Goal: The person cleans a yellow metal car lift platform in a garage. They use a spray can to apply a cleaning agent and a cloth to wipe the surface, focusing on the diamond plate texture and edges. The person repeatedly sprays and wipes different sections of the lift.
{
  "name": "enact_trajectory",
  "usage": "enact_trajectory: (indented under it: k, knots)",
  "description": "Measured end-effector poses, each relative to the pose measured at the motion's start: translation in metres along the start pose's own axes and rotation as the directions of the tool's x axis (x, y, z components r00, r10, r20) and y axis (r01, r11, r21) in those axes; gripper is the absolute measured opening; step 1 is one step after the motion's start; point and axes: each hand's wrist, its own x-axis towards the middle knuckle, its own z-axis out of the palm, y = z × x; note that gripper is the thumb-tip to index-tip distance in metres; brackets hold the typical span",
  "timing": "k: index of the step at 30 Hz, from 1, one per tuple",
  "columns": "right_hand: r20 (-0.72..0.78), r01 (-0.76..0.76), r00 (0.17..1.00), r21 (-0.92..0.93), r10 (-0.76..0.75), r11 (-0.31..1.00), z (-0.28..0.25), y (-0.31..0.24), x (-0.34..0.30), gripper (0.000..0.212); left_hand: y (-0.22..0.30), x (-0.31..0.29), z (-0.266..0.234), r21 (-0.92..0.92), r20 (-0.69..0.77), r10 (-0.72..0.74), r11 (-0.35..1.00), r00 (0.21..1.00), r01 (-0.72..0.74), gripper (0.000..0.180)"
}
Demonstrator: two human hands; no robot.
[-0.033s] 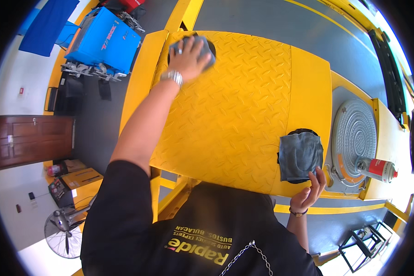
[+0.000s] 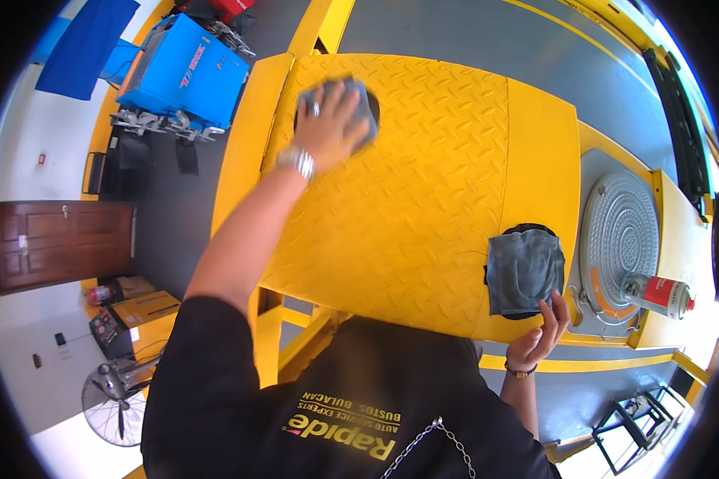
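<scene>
The left hand (image 2: 331, 136), its fingers moderately spread and slightly blurred, lies over a gray cloth (image 2: 363, 100) at the far left corner of a yellow tread-plate platform (image 2: 399, 191). Near the platform's right edge, a dark blue-gray cloth (image 2: 523, 271) covers most of a black round pad (image 2: 529, 227); the right hand (image 2: 541, 329), fingers loosely bent and parted from the thumb, touches its near right corner. Farther right, a can (image 2: 657, 294) stands beside a perforated metal turntable (image 2: 625, 215).

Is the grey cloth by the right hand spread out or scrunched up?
Spread out: the grey cloth lies mostly flat, its squarish outline showing.
</scene>
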Motion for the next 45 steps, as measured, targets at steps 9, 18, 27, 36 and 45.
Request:
enact_trajectory:
  k: [9, 18, 27, 36, 45]
  knots:
    - [-0.042, 0.015, 0.999, 0.026, -0.014, 1.000, 0.006, 0.003, -0.013, 0.058, 0.023, -0.213, -0.042, -0.143, 0.277, 0.637, 0.768, 0.720, -0.625, 0.058]
    - [-0.049, 0.066, 0.997, -0.013, -0.067, 0.998, 0.004, 0.005, -0.001, 0.049, -0.017, 0.108, 0.002, 0.063, 0.004, -0.095, 0.994, 0.996, 0.094, 0.061]
    - [-0.079, -0.094, 0.992, 0.056, 0.098, 0.994, 0.003, -0.001, -0.006, 0.048, 0.123, -0.157, -0.052, -0.374, 0.112, 0.818, 0.561, 0.565, -0.738, 0.064]
    - [-0.085, -0.061, 0.994, 0.058, 0.066, 0.996, 0.003, -0.003, 0.004, 0.036, 0.021, 0.090, 0.004, 0.021, -0.058, 0.164, 0.986, 0.985, -0.163, 0.060]
    - [-0.045, -0.048, 0.998, -0.021, 0.047, 0.999, 0.003, -0.001, 0.002, 0.029, 0.216, -0.118, -0.041, -0.268, 0.095, 0.611, 0.776, 0.786, -0.571, 0.060]
